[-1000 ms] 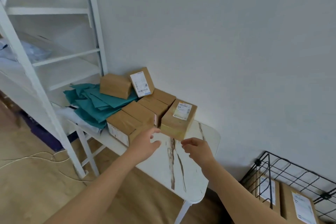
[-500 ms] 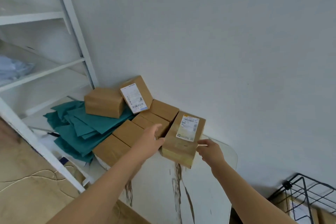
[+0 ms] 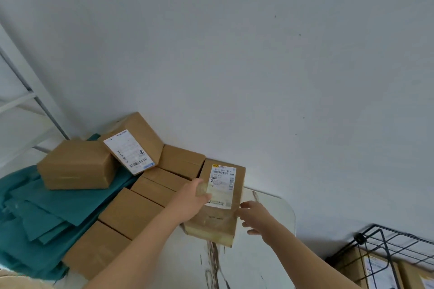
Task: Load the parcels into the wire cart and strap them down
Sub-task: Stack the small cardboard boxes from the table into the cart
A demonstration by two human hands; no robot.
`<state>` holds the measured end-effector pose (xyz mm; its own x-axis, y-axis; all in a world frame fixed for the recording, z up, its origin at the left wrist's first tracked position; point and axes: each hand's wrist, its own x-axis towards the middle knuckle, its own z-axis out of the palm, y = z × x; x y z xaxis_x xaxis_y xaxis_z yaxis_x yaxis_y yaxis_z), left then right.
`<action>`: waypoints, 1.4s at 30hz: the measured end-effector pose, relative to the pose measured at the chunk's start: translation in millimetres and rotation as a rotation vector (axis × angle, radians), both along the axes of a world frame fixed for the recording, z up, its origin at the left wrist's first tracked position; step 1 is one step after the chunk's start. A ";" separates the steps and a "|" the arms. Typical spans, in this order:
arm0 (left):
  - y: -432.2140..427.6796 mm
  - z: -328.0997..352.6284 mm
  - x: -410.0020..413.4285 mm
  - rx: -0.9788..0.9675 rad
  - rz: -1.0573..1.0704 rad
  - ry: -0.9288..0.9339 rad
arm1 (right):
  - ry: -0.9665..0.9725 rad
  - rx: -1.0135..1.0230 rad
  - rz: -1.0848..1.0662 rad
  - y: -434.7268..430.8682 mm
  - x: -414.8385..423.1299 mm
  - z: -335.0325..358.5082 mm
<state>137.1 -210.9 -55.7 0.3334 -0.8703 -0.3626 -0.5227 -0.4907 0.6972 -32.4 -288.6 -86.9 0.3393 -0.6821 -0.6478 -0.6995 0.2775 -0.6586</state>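
1. Wall (image 3: 258, 54): plain, pale, fills the far side.
2. Table (image 3: 253, 265): white top with a dark streak, set against the wall.
3. Shelving frame (image 3: 35, 91): white, far left.
4. Teal sheets (image 3: 42, 213): loose heap on the left of the table.
5. Wire cart (image 3: 358, 239): black, near right, below table height; loaded parcels (image 3: 375, 270) with white labels show through the wires.
6. Row of parcels (image 3: 131, 212): four plain brown boxes side by side, running from near left to the wall.
7. Plain parcel (image 3: 75, 164): lies on the teal sheets.
8. Tilted parcel (image 3: 136, 145): leans by the wall, label facing up.
9. Labelled parcel (image 3: 223, 223): right end of the row, on the table, touching the last box.
10. Left hand (image 3: 190, 199): grips that parcel's left edge, thumb across the label (blurred).
11. Right hand (image 3: 254, 216): half curled at the parcel's right edge, thumb tip on it; whether the fingers hold it cannot be told.
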 end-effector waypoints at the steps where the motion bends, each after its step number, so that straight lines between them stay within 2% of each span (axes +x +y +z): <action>1: -4.0 -0.9 0.2 0.016 -0.013 0.013 | 0.006 -0.004 0.003 -1.9 0.2 1.5; 10: -20.3 1.8 1.5 0.013 -0.002 0.023 | 0.084 -0.002 0.056 -4.1 8.0 -4.9; 16: -18.6 -7.4 3.1 0.126 -0.046 0.055 | 0.040 0.148 0.019 5.7 9.4 -7.8; 23: -17.0 -26.2 3.7 0.225 0.026 0.071 | -0.077 0.270 -0.053 7.2 10.6 -11.0; 35: -3.8 -42.3 -2.8 0.184 0.287 0.579 | -0.373 0.489 -0.304 27.8 -22.9 -18.2; 42: 8.1 -31.7 -10.7 0.122 0.307 0.627 | -0.396 0.389 -0.410 53.3 -37.3 -11.3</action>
